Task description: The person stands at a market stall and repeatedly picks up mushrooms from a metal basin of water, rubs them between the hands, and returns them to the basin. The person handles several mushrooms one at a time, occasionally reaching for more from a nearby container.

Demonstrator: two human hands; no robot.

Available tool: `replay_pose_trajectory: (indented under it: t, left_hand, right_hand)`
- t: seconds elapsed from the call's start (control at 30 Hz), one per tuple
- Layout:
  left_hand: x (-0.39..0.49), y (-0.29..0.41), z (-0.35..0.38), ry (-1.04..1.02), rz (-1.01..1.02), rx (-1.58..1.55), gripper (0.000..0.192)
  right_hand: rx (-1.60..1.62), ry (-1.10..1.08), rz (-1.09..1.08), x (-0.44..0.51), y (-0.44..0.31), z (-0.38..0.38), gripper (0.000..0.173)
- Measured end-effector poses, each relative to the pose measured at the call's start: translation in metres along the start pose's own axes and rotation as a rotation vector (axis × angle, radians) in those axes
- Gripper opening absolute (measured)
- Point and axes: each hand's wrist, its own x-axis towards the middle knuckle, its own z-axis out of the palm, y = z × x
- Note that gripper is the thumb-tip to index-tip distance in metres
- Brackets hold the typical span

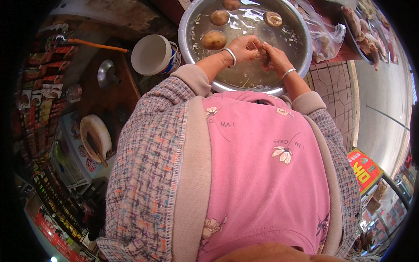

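My left hand (245, 49) and my right hand (275, 59) meet at the fingertips above cloudy water in a wide metal basin (184, 36). Between them they pinch a small brownish piece (264, 55), mostly hidden by the fingers. Each wrist wears a silver bangle. Several brown mushrooms float in the basin, among them a large cap (214, 40) left of my left hand and another cap (219, 17) behind it. One mushroom (273, 19) beyond my right hand shows its pale underside. White shreds and green bits drift on the water.
A white plastic bucket (149, 54) stands left of the basin, near an orange hose (98, 45). Farther left are a metal funnel (108, 74) and a round chopping block (104, 136) with a cleaver. To the right are a clear plastic bag (327, 39) and a tray of meat (366, 41).
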Motion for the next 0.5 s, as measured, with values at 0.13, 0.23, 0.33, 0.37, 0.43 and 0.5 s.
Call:
replay_pose_trajectory:
  t: [0.13, 0.23, 0.33, 0.37, 0.43, 0.5]
  left_hand:
    - [0.002, -0.001, -0.003, -0.06, -0.02, 0.025, 0.014]
    - [0.003, -0.006, -0.006, -0.077, 0.009, 0.101, 0.015]
    - [0.004, -0.01, -0.008, -0.067, 0.008, 0.174, 0.016]
    - [0.005, -0.011, -0.009, -0.058, 0.004, 0.232, 0.017]
    - [0.005, -0.011, -0.008, -0.046, -0.007, 0.243, 0.017]
    - [0.004, -0.009, -0.007, -0.041, -0.024, 0.146, 0.017]
  right_hand:
    - [-0.008, 0.007, 0.005, 0.0, 0.0, -0.001, 0.045]
    - [-0.071, 0.019, -0.017, 0.001, -0.001, 0.001, 0.046]
    - [-0.133, 0.024, -0.058, 0.0, 0.0, 0.001, 0.047]
    - [-0.153, 0.03, -0.067, 0.0, 0.0, 0.001, 0.047]
    - [-0.137, 0.039, -0.071, 0.0, 0.0, 0.001, 0.048]
    - [-0.125, 0.052, -0.058, 0.001, 0.001, 0.0, 0.049]
